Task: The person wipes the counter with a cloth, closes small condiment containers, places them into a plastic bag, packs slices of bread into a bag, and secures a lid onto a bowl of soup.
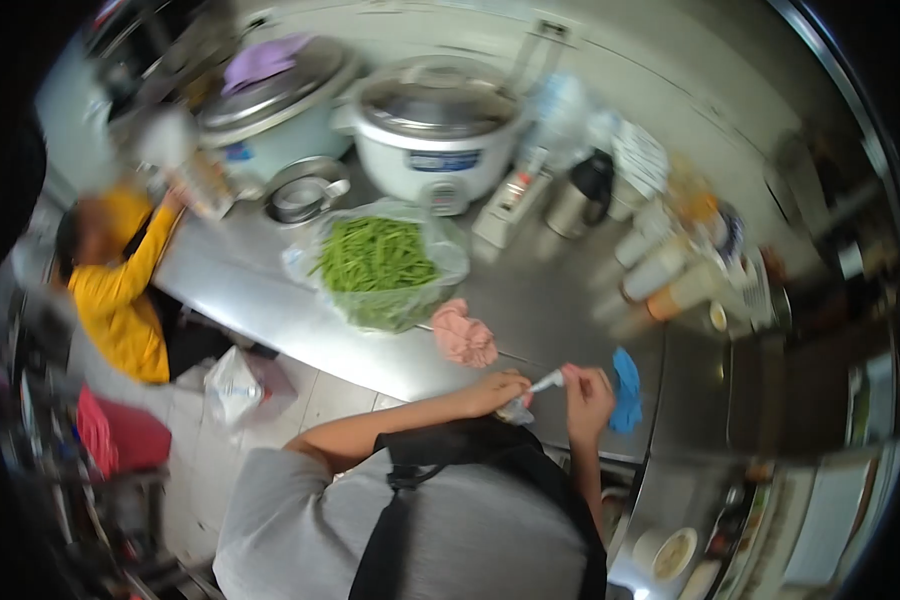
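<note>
Close to my body at the counter's front edge, my left hand (498, 393) is closed around a small clear plastic bag (516, 410). My right hand (588, 396) pinches the far end of a whitish twisted strip (548, 381) that stretches between both hands; whether it is part of the bag is too small to tell. Just right of my right hand lies a blue cloth or glove (625, 390). A crumpled pink cloth (463, 334) rests beyond my left hand. Farther back, an open plastic bag (390, 315) holds cut green beans (378, 254).
Along the wall stand a white rice cooker (430, 150), a large lidded pot (280, 130), metal bowls (302, 192), a thermal jug (582, 195) and several bottles (660, 268). At the left is a person in yellow (125, 300). A red bin (120, 432) stands on the floor.
</note>
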`<action>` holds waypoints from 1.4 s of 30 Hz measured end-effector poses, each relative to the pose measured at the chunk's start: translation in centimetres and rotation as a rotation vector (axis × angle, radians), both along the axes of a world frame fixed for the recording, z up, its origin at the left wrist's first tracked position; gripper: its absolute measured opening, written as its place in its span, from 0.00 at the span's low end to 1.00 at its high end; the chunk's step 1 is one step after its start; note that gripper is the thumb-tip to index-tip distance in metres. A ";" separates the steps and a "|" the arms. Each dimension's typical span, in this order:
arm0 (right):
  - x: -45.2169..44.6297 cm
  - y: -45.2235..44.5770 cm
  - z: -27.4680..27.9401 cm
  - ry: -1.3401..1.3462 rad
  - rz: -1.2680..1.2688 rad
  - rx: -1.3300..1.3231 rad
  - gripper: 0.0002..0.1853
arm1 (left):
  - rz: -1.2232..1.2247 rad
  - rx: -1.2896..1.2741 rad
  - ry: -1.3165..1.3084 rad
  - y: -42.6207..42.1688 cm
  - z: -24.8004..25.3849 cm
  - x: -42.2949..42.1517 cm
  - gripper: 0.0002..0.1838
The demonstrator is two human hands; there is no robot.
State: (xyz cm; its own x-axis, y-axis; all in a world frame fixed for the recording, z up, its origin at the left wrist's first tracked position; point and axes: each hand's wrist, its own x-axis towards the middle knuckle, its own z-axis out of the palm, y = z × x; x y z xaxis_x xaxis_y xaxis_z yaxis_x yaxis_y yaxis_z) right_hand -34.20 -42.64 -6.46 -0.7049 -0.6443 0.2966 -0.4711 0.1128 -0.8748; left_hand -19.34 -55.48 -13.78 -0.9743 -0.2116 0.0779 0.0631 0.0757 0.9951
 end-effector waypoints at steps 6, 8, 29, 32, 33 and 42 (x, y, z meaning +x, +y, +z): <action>-2.4 -0.6 2.5 -0.049 0.082 -0.039 0.16 | 0.279 -0.358 0.135 -0.6 2.9 -0.9 0.07; -2.9 0.1 2.5 -0.017 0.068 -0.003 0.18 | 0.488 -0.407 0.142 -1.0 4.6 -2.7 0.06; -23.7 -24.2 8.8 0.480 0.276 0.025 0.14 | 0.723 -0.700 -0.233 -3.0 4.4 -2.8 0.15; -28.7 -32.2 9.0 0.900 0.228 0.132 0.25 | 0.764 -0.801 -0.306 -1.7 5.2 0.8 0.09; -29.8 -34.5 9.4 0.962 0.182 0.176 0.28 | 0.816 -0.803 -0.348 -0.8 5.4 1.9 0.09; -31.7 -47.6 10.8 0.689 0.139 0.261 0.16 | 1.240 -0.469 -0.663 6.9 4.9 5.7 0.10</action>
